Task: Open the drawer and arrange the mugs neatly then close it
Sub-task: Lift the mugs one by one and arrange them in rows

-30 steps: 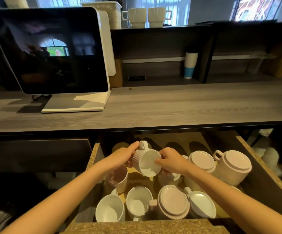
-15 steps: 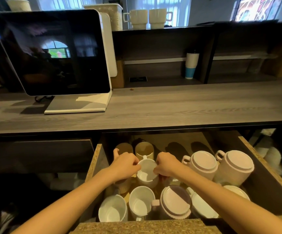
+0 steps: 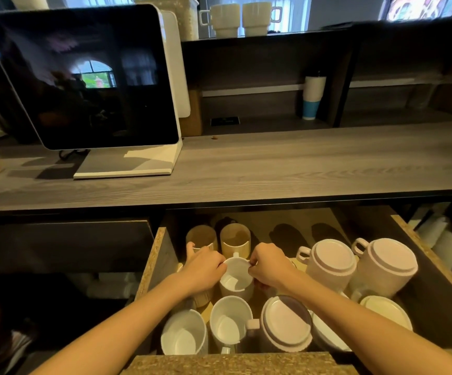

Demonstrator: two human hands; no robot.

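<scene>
The drawer [image 3: 156,255] under the counter is pulled out and holds several white mugs. Both hands grip one upright white mug [image 3: 236,278] in the drawer's left half: my left hand [image 3: 201,269] on its left rim, my right hand [image 3: 269,267] on its right rim. Two upright mugs [image 3: 234,240] stand just behind it at the back left. In front of it stand two more upright mugs [image 3: 228,326]. Upside-down mugs [image 3: 330,259] fill the right half, one [image 3: 285,322] at the front centre. My left hand hides another mug below it.
A grey wooden counter [image 3: 273,163] runs above the drawer, with a dark screen on a white stand [image 3: 89,77] at the left. Shelves behind carry two cream mugs [image 3: 243,18] and a white-and-blue cup [image 3: 312,97]. The drawer's chipboard front edge [image 3: 233,364] lies nearest me.
The mug was held tilted above the drawer a second ago. Both hands have lowered it and turned it upright, setting it down behind the front row of mugs.
</scene>
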